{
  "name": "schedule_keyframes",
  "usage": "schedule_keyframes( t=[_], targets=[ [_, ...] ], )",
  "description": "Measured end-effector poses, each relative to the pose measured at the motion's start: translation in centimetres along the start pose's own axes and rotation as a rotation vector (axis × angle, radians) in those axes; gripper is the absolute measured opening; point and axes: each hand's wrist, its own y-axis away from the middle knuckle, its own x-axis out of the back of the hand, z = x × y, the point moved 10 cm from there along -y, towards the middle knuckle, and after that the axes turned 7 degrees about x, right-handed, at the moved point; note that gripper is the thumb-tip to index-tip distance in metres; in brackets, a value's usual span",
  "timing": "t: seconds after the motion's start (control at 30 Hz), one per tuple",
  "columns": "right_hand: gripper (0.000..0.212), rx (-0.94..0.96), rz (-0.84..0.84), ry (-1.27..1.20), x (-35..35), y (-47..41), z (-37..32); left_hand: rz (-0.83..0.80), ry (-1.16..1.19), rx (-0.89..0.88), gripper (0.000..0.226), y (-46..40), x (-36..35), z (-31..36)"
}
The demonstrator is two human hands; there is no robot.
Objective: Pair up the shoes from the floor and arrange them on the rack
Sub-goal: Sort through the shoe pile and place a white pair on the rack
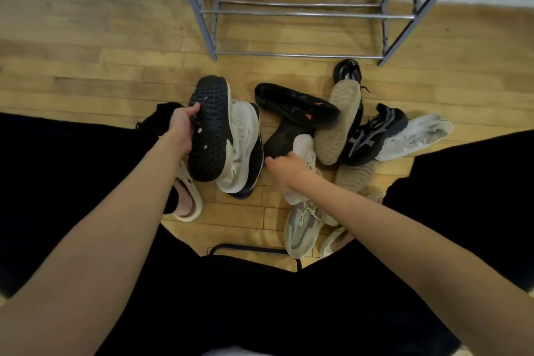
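Several shoes lie in a heap on the wooden floor in front of a grey metal shoe rack (300, 13) whose bars hold nothing. My left hand (182, 127) grips a white sneaker with a black studded sole (211, 130), tipped on its side with the sole facing me. My right hand (284, 166) rests on a black shoe (281, 136) in the middle of the heap, fingers curled around its edge beside a pale sneaker (306, 150). A black slip-on with orange marks (297, 105) lies above them.
To the right lie a tan-soled shoe (338, 121), a black and grey trainer (372, 133) and a white mesh sneaker (416, 136). A grey-beige sneaker (300, 228) sits near my right leg. My foot wears a cream slipper (187, 199). A black chair bar (254, 248) runs below.
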Motion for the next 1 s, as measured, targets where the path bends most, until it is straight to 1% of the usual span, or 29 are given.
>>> schedule_keyframes(
  t=[0.03, 0.07, 0.1, 0.13, 0.17, 0.23, 0.27, 0.3, 0.37, 0.43, 0.47, 0.5, 0.57, 0.63, 0.67, 0.7, 0.77, 0.83, 0.9, 0.93, 1.0],
  targets=[
    [0.042, -0.010, -0.093, -0.030, -0.5, -0.5, 0.0, -0.005, 0.014, -0.004, 0.044, -0.2, 0.3, 0.1],
    [0.030, -0.040, -0.151, -0.078, -0.8, -1.1, 0.1, -0.009, 0.028, -0.008, 0.044, -0.4, 0.6, 0.1],
    [0.021, -0.090, -0.170, -0.153, -0.8, -2.0, 0.1, -0.013, 0.043, -0.009, 0.043, -0.7, 1.1, 0.1],
    [0.020, -0.157, -0.167, -0.266, -1.1, -3.1, 0.2, -0.018, 0.056, 0.001, 0.042, -1.0, 1.6, -0.1],
    [0.030, -0.240, -0.147, -0.410, -1.3, -4.1, 0.3, -0.020, 0.068, 0.013, 0.040, -1.3, 2.1, -0.2],
    [0.072, -0.431, -0.115, -0.718, -2.5, -5.7, 0.4, -0.004, 0.088, 0.032, 0.041, -2.0, 3.6, -0.6],
    [0.089, -0.508, -0.078, -0.817, -2.9, -6.3, 0.5, 0.002, 0.094, 0.041, 0.041, -2.4, 4.3, -0.9],
    [0.100, -0.563, -0.032, -0.867, -3.2, -6.7, 0.6, 0.009, 0.096, 0.050, 0.042, -2.6, 5.0, -1.1],
    [0.108, -0.636, 0.043, -0.894, -3.1, -7.0, 0.9, 0.006, 0.111, 0.058, 0.042, -2.9, 5.7, -1.6],
    [0.109, -0.686, 0.104, -0.889, -3.1, -7.2, 1.1, -0.004, 0.138, 0.067, 0.040, -2.9, 6.1, -2.0],
    [0.105, -0.708, 0.132, -0.856, -3.1, -7.3, 1.2, -0.004, 0.156, 0.064, 0.039, -3.0, 6.3, -2.0],
    [0.097, -0.728, 0.174, -0.812, -2.9, -7.4, 1.3, -0.001, 0.164, 0.055, 0.037, -2.9, 6.6, -1.9],
    [0.070, -0.726, 0.309, -0.787, -2.1, -7.7, 1.4, -0.006, 0.173, 0.049, 0.041, -3.0, 7.2, -1.7],
    [0.044, -0.627, 0.429, -0.961, -1.0, -8.5, 1.2, -0.024, 0.194, 0.049, 0.043, -3.2, 7.7, -1.5],
    [0.035, -0.580, 0.461, -1.061, -0.4, -8.7, 1.1, -0.037, 0.207, 0.052, 0.041, -3.1, 7.7, -1.4],
    [0.028, -0.560, 0.506, -1.111, 0.5, -8.6, 1.6, -0.039, 0.220, 0.049, 0.038, -3.1, 7.9, -1.2],
    [0.024, -0.621, 0.632, -1.093, 2.1, -7.4, 4.0, -0.043, 0.261, 0.045, 0.035, -3.1, 8.1, -1.0],
    [0.023, -0.715, 0.774, -1.022, 3.3, -5.4, 6.9, -0.053, 0.275, 0.056, 0.035, -3.0, 8.2, -1.1],
    [0.022, -0.815, 0.881, -0.936, 3.9, -3.2, 9.7, -0.054, 0.288, 0.071, 0.035, -3.0, 8.1, -1.4],
    [0.022, -0.868, 0.907, -0.914, 3.8, -2.2, 10.9, -0.053, 0.291, 0.079, 0.034, -2.9, 7.9, -1.5],
    [0.024, -0.948, 0.903, -0.938, 3.1, -0.7, 12.9, -0.045, 0.277, 0.080, 0.031, -2.7, 7.4, -1.7]
  ],
)
